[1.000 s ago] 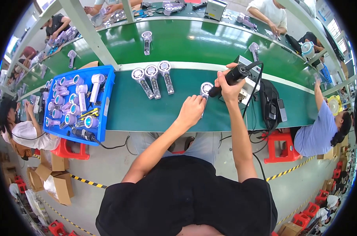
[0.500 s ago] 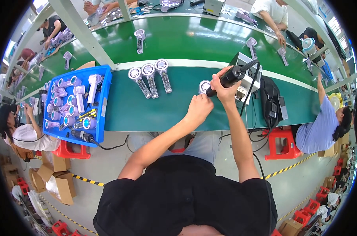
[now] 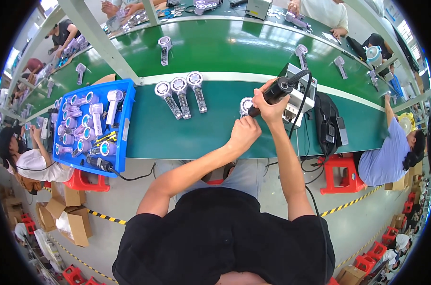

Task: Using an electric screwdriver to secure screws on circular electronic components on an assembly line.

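Observation:
My right hand [image 3: 271,108] is wrapped round a black corded electric screwdriver [image 3: 278,90], held at a slant with its tip pointing down and left. Under that tip, a lilac handheld fan [image 3: 246,105] shows only its round head. My left hand [image 3: 245,134] is closed at the fan's near end, where its fingers hide the handle. Farther left on the green bench lie three similar fans [image 3: 181,95], round heads away from me, with see-through handles showing the insides.
A blue tray [image 3: 126,121] of lilac fans stands at the left. Beside my right hand are a grey-white box [image 3: 303,97] and a black bag [image 3: 325,123]. Past the white rail [image 3: 215,77], a green conveyor [image 3: 234,47] carries more fans. Co-workers sit around, and a cable hangs by my right arm.
Both hands shifted slightly, my left one nearer me, and more of the fan's head shows. Fans on the conveyor slid a little left. A co-worker's hand across it drew back from a fan.

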`<state>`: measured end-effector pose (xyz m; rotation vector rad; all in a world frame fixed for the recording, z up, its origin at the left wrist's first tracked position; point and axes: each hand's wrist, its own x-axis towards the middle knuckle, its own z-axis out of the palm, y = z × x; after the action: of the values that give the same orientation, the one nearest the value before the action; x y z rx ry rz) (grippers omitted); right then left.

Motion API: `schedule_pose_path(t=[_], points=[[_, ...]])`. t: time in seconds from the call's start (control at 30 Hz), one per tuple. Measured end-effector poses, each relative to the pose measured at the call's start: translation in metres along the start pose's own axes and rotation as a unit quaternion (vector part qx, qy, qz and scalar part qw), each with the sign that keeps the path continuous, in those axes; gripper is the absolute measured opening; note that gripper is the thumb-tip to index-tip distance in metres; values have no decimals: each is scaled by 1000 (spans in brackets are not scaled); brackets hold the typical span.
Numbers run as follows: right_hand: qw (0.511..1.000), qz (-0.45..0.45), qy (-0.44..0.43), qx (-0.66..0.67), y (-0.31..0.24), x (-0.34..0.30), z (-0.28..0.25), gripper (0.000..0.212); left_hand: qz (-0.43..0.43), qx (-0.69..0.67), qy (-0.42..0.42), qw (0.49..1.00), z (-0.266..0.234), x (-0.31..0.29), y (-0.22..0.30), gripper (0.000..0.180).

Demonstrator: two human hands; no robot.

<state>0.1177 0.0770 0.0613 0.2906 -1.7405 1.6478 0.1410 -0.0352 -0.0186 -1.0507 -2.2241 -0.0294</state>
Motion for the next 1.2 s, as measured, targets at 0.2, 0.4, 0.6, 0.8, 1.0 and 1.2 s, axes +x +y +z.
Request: schedule_pose_path(t=[0.2,0.4,0.6,0.8,1.0,1.2], points=[[1000,11,3,11,-1,2,0,27,-37,2,-11,999,2,-4,-4,8],[1000,12,-11,16,-8,3,6,28,-242,-357,46,901,-6,-22,-36,10],[992,67,27,101,-13,8,6,22,-515,-304,148,788,-48,-128,-119,8],[990,13,17,141,-62,26,-24,34,-435,97,69,893,-43,-401,-213,26],[996,-18,93,-6,-84,35,-79,29,-464,21,75,882,-66,-389,-191,16],[996,2,81,-32,-63,32,-92,29,-465,-190,-28,864,-28,-423,-135,14]])
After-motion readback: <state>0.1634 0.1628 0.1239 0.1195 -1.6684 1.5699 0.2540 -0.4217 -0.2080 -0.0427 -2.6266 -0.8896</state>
